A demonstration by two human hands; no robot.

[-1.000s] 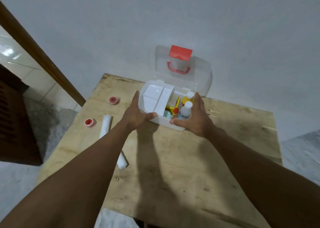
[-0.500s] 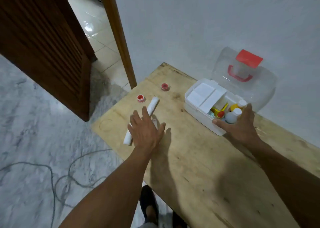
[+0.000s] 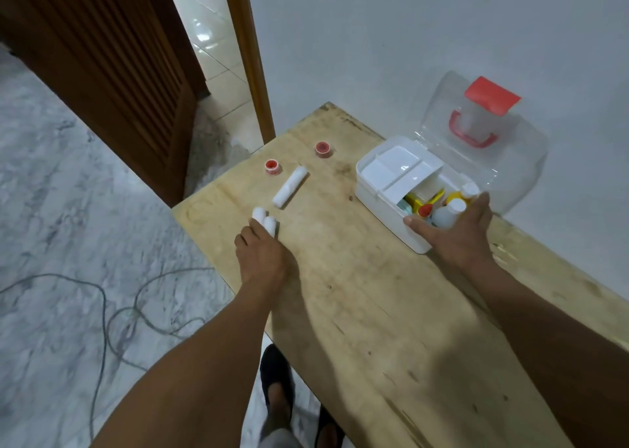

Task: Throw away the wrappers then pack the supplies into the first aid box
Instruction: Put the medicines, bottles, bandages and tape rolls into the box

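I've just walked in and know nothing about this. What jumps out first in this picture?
The open white first aid box at the table's far right, clear lid with red handle raised, bright bottles inside; the right hand rests on its near corner. The left hand covers the near ends of two short white rolls, a longer roll and two red tape rolls beyond.

table (image 3: 374,311): bare scuffed wood, matt | first aid box (image 3: 377,189): glossy white plastic | lid (image 3: 517,161): clear plastic
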